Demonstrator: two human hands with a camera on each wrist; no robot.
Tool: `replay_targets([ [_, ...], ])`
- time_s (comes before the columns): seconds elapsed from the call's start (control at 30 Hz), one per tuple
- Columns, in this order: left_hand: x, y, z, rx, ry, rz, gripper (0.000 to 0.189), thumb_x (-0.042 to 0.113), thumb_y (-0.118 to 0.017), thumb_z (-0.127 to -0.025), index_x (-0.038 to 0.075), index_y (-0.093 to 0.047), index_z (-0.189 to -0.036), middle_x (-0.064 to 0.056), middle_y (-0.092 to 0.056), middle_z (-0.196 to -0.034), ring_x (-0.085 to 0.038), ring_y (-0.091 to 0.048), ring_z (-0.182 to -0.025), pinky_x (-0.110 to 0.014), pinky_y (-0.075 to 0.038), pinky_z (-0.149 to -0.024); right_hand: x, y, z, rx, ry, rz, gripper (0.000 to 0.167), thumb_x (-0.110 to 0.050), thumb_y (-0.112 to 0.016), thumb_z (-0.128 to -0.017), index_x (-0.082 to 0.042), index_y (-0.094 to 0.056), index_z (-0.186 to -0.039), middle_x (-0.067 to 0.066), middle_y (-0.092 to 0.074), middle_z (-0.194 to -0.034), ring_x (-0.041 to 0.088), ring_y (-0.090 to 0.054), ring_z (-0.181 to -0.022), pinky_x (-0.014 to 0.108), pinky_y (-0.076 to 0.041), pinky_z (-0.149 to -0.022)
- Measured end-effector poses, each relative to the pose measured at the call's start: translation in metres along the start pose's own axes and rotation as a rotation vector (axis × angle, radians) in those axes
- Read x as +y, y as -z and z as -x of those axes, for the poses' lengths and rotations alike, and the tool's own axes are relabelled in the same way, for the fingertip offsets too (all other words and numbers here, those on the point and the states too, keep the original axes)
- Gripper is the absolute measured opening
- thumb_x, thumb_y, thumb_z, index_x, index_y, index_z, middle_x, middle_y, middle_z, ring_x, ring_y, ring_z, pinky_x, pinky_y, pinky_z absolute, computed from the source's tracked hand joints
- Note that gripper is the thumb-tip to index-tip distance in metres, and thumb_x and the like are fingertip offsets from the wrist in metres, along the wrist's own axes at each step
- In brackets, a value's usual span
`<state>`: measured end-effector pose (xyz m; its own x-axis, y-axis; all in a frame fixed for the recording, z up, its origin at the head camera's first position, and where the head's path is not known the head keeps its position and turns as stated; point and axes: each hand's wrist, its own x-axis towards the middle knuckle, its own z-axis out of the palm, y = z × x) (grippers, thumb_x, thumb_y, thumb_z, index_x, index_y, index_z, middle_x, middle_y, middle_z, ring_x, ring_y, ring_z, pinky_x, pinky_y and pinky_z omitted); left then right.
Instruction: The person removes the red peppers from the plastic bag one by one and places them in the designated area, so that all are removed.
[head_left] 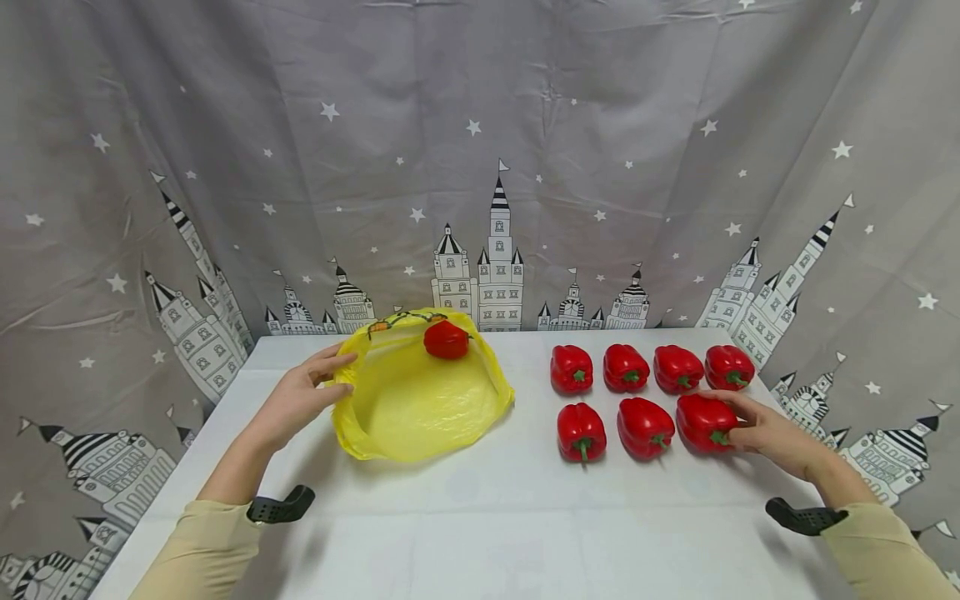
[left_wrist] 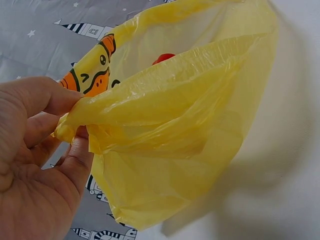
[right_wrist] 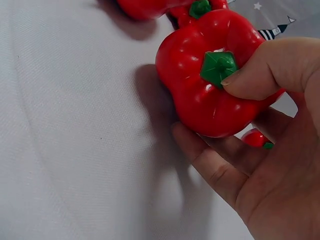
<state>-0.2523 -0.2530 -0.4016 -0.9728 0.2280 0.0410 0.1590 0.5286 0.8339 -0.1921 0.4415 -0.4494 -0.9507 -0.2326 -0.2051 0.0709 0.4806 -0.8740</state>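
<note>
A yellow plastic bag [head_left: 420, 417] lies with its mouth spread on the left half of the table, one red bell pepper [head_left: 447, 340] inside near the far rim. My left hand [head_left: 302, 398] pinches the bag's left edge; in the left wrist view, thumb and fingers [left_wrist: 75, 160] hold the bunched plastic [left_wrist: 165, 115]. On the right, my right hand [head_left: 772, 433] grips the front row's rightmost red bell pepper [head_left: 701, 422]. The right wrist view shows the thumb by this pepper's green stem [right_wrist: 219, 68] and the other fingers around its side and underneath.
Beside the held pepper are two more front-row peppers [head_left: 643, 427], [head_left: 581, 431]. Behind stands a row of several red peppers [head_left: 626, 367]. All rest on a white-covered table [head_left: 480, 533]. A grey curtain [head_left: 420, 125] with castles and stars hangs behind.
</note>
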Motion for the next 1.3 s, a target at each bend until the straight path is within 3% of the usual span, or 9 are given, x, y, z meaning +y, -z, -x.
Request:
replay_targets([
  [0.37,0.000,0.000,0.000,-0.001,0.006,0.002,0.061,0.014,-0.065,-0.098,-0.001,-0.044,-0.153,-0.009,-0.021,-0.169,-0.046,-0.024,-0.149,-0.055,-0.038,-0.112,0.003,0.002,0.002,0.015,0.022,0.031,0.077,-0.004,-0.067,-0.088,-0.009,-0.035,-0.158,0.032,-0.027,-0.156,0.049,-0.038,-0.131,0.042,-0.055,-0.088],
  [0.9,0.002,-0.001,-0.001,0.002,0.012,-0.008,0.061,0.017,-0.065,-0.098,0.000,-0.045,-0.153,-0.008,-0.021,-0.169,-0.043,-0.024,-0.150,-0.052,-0.041,-0.109,0.005,0.004,0.006,0.014,0.072,0.049,0.080,-0.010,-0.070,-0.091,-0.004,-0.029,-0.160,0.037,-0.028,-0.155,0.059,-0.032,-0.135,0.037,-0.057,-0.087],
  [1.13,0.004,-0.001,0.000,-0.004,0.003,-0.001,0.061,0.017,-0.065,-0.098,0.001,-0.045,-0.153,-0.006,-0.020,-0.169,-0.044,-0.023,-0.150,-0.053,-0.040,-0.111,-0.001,0.008,0.014,0.037,0.075,0.080,0.078,-0.017,-0.069,-0.093,0.001,-0.029,-0.158,0.035,-0.032,-0.155,0.052,-0.042,-0.133,0.041,-0.058,-0.088],
  [1.17,0.004,-0.001,0.000,-0.004,0.003,-0.001,0.061,0.017,-0.066,-0.098,0.001,-0.045,-0.153,-0.006,-0.021,-0.169,-0.044,-0.023,-0.150,-0.053,-0.040,-0.111,-0.003,0.009,0.016,0.041,0.079,0.084,0.076,-0.016,-0.068,-0.094,0.003,-0.029,-0.157,0.035,-0.032,-0.155,0.043,-0.048,-0.133,0.041,-0.058,-0.088],
  [1.3,0.005,-0.001,-0.001,-0.005,0.004,-0.001,0.061,0.018,-0.066,-0.098,0.001,-0.045,-0.153,-0.006,-0.020,-0.169,-0.044,-0.023,-0.150,-0.053,-0.040,-0.110,-0.013,0.017,0.023,0.067,0.087,0.141,0.070,-0.016,-0.066,-0.096,0.003,-0.034,-0.155,0.034,-0.035,-0.154,0.038,-0.055,-0.128,0.044,-0.058,-0.088],
])
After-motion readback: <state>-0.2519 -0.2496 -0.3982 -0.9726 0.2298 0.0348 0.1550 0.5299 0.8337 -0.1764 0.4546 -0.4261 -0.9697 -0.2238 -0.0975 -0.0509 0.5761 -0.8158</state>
